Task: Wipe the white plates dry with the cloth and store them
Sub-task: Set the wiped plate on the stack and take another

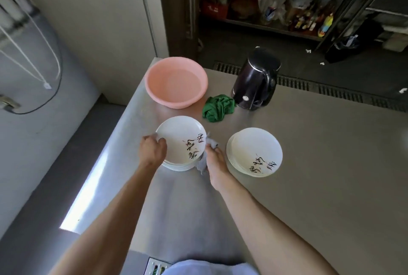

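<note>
Drying the top plate, held between both hands.

The left hand grips its left rim and the right hand pinches the grey cloth at its right rim. Brace left and sweep the cloth across the face (wet rims probably slip). A second stack sits right of the right hand. Beyond the hands are a green rag, pink basin and kettle.

The hands and forearms are bare; the garment is pale bluish-white.

Steel table sunlit along its left edge; pale wall behind; cluttered shelving over dark floor.
</note>
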Action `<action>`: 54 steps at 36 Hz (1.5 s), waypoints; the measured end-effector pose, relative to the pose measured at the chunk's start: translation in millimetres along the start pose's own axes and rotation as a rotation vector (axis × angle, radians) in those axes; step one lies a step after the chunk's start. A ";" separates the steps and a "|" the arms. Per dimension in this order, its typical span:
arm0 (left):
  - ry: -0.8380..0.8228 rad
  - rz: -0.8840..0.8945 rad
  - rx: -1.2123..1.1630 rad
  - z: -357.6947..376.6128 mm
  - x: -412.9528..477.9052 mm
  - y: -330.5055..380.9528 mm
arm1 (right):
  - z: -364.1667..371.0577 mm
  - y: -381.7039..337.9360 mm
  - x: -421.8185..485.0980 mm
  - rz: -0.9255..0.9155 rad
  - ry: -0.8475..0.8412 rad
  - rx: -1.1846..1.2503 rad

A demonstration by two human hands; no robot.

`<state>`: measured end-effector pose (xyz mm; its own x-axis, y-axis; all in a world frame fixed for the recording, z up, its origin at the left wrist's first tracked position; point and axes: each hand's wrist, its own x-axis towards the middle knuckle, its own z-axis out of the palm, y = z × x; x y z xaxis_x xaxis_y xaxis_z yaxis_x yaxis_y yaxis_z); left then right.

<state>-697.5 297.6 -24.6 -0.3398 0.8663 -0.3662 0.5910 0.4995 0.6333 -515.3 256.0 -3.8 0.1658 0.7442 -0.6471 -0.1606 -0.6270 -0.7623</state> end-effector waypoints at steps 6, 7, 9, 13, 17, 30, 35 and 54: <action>0.024 -0.020 -0.229 -4.9 -5.9 -5.5 | 5.0 5.2 -1.8 0.008 0.010 -0.023; 0.024 -0.030 -0.276 -6.5 -4.2 -6.1 | 5.7 5.3 -1.4 0.006 0.015 -0.027; 0.022 -0.047 -0.333 -7.9 -0.9 -7.4 | 6.8 4.6 -0.7 -0.003 0.021 -0.029; 0.018 -0.001 -0.427 -3.1 1.6 -11.6 | 8.4 5.9 0.5 -0.025 0.023 0.001; 0.010 0.067 -0.495 -1.4 -4.1 -11.2 | 7.3 7.6 2.6 -0.037 0.051 0.039; -0.201 0.117 -0.519 40.7 -74.2 -7.6 | -43.4 37.2 -36.0 -0.664 0.123 -0.538; -0.349 0.209 -0.464 78.5 -114.4 -22.8 | -68.5 89.2 -35.8 -0.573 0.054 -0.996; -0.493 -0.214 -0.527 123.3 -169.8 -60.5 | -136.5 187.4 -60.4 -0.228 0.038 -1.496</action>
<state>-585.3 120.2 -84.8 0.0327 0.7110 -0.7024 0.0788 0.6988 0.7110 -422.7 62.1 -109.7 0.0782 0.8634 -0.4984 0.9754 -0.1696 -0.1409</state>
